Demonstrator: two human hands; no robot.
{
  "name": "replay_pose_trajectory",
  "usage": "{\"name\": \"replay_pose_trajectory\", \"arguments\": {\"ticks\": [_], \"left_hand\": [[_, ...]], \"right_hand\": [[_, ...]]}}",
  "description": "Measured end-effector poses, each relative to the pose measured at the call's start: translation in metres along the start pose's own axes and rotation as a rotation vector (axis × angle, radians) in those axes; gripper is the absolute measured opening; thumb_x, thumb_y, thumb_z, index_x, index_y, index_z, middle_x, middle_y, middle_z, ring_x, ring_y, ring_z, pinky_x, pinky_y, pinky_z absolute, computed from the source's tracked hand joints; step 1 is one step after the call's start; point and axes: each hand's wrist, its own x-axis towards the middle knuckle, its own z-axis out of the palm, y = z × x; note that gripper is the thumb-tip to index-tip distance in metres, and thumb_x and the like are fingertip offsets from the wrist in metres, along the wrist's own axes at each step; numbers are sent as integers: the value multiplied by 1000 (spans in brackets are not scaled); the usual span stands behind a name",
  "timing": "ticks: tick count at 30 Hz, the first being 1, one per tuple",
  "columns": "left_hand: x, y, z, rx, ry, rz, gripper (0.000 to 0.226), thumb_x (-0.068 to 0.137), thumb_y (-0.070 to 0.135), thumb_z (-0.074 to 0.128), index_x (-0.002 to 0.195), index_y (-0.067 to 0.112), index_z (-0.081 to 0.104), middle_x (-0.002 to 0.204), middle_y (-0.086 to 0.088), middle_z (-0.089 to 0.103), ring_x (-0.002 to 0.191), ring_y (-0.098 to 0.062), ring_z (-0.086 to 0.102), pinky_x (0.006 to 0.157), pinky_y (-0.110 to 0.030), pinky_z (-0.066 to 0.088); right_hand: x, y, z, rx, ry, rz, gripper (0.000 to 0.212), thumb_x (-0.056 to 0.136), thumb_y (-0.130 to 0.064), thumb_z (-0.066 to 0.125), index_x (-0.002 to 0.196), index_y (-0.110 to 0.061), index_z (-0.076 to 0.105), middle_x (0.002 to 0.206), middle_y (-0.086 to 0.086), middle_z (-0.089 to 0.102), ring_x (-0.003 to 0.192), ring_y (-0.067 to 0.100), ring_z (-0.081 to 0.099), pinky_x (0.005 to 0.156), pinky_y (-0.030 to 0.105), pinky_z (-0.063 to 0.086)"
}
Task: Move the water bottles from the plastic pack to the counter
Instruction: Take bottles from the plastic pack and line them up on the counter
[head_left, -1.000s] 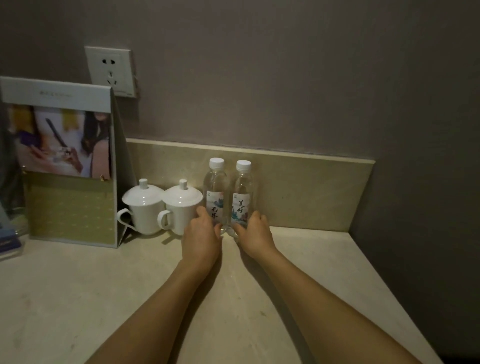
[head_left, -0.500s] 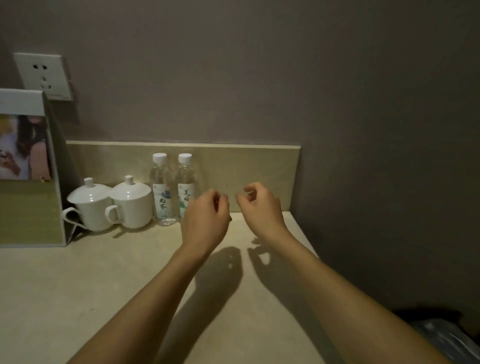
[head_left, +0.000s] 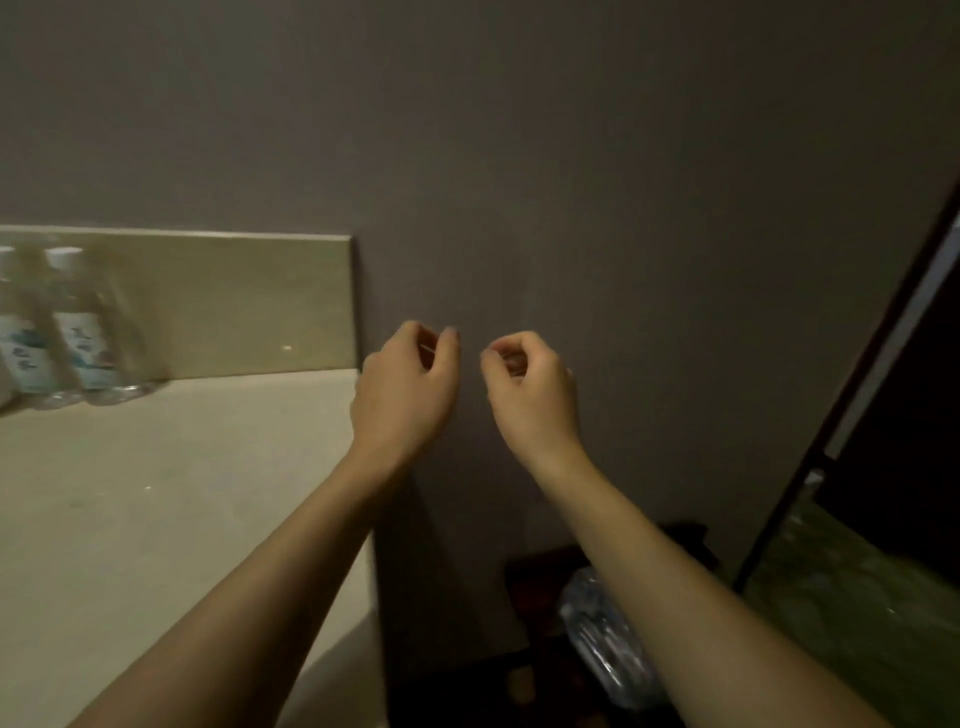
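Observation:
Two clear water bottles with white caps, one (head_left: 23, 343) at the frame's left edge and one (head_left: 85, 332) beside it, stand upright on the beige counter (head_left: 156, 493) against its backsplash. My left hand (head_left: 408, 389) hovers past the counter's right end, fingers loosely curled, holding nothing. My right hand (head_left: 530, 389) hangs beside it in front of the grey wall, also curled and empty. The plastic pack (head_left: 602, 644) of bottles lies low on the dark floor to the right of the counter, partly hidden by my right forearm.
The counter ends at a vertical edge (head_left: 376, 597) with a dark gap below. A backsplash (head_left: 234, 306) runs along the wall. A dark-framed panel (head_left: 872, 395) leans at the right, with a greenish surface (head_left: 857, 597) under it.
My view has swung right. Both hands let go of the two bottles, lifted off the counter and moved right past its end. The cups and stand have left the frame; the pack has come into view.

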Motion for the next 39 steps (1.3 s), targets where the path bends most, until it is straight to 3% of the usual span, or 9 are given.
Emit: {"name": "replay_pose_trajectory", "arguments": {"ticks": [2, 4, 7, 10, 16, 24, 29, 36, 39], "left_hand": [[-8, 20, 32, 29, -52, 0, 39, 93, 56, 41, 96, 22, 60, 92, -2, 70, 85, -27, 69, 81, -48, 57], [-14, 37, 64, 64, -109, 2, 38, 94, 56, 37, 95, 23, 57, 90, -1, 69, 82, -27, 69, 82, -46, 57], [-25, 59, 113, 101, -170, -15, 37, 95, 55, 35, 85, 23, 50, 83, 0, 63, 80, -25, 62, 73, -37, 47], [-34, 73, 160, 106, -261, -48, 37, 96, 52, 34, 85, 21, 49, 86, -1, 60, 83, -28, 57, 71, -37, 40], [-45, 78, 252, 99, -436, -103, 37, 96, 51, 35, 88, 18, 51, 98, -8, 64, 91, -32, 60, 80, -41, 48], [-49, 34, 374, 165, -582, -231, 35, 98, 44, 37, 96, 14, 53, 95, -8, 61, 85, -29, 58, 73, -37, 44], [-48, 3, 443, 155, -669, -353, 31, 96, 40, 38, 94, 14, 55, 97, -10, 63, 86, -27, 59, 73, -35, 44], [-69, -44, 499, 162, -756, -526, 30, 94, 40, 41, 85, 16, 58, 92, -6, 62, 82, -26, 58, 72, -33, 42], [-83, -69, 516, 165, -798, -612, 37, 96, 37, 40, 85, 11, 64, 87, -6, 70, 82, -26, 66, 73, -36, 51]], "right_hand": [[0, 19, -34, -13, 58, 24, 5, 90, -29, 59, 87, -26, 60, 73, -14, 60, 70, -2, 57, 57, 9, 41], [1, 40, -66, -23, 107, 61, 6, 89, -29, 59, 85, -25, 61, 72, -12, 63, 72, 7, 62, 64, 24, 51], [5, 73, -106, -42, 161, 137, 10, 87, -30, 59, 77, -27, 58, 70, -9, 65, 73, 16, 66, 71, 37, 57], [10, 108, -137, -29, 196, 214, 13, 83, -33, 57, 71, -28, 56, 68, -8, 65, 73, 19, 67, 73, 43, 58], [23, 182, -181, -82, 182, 377, 12, 85, -36, 56, 75, -28, 56, 75, -4, 68, 79, 22, 68, 77, 48, 57], [43, 296, -209, -165, 76, 615, 11, 86, -25, 57, 87, -16, 63, 86, 8, 70, 87, 29, 67, 84, 52, 54], [61, 364, -208, -256, -89, 731, 12, 86, -24, 58, 74, -24, 57, 76, 5, 69, 77, 28, 67, 81, 50, 56], [58, 445, -206, -263, -288, 875, 12, 87, -32, 59, 80, -22, 61, 93, 4, 71, 85, 24, 68, 83, 45, 57], [51, 480, -200, -258, -390, 963, 21, 90, -27, 55, 71, -18, 57, 93, 17, 71, 82, 28, 69, 80, 47, 55]]}}
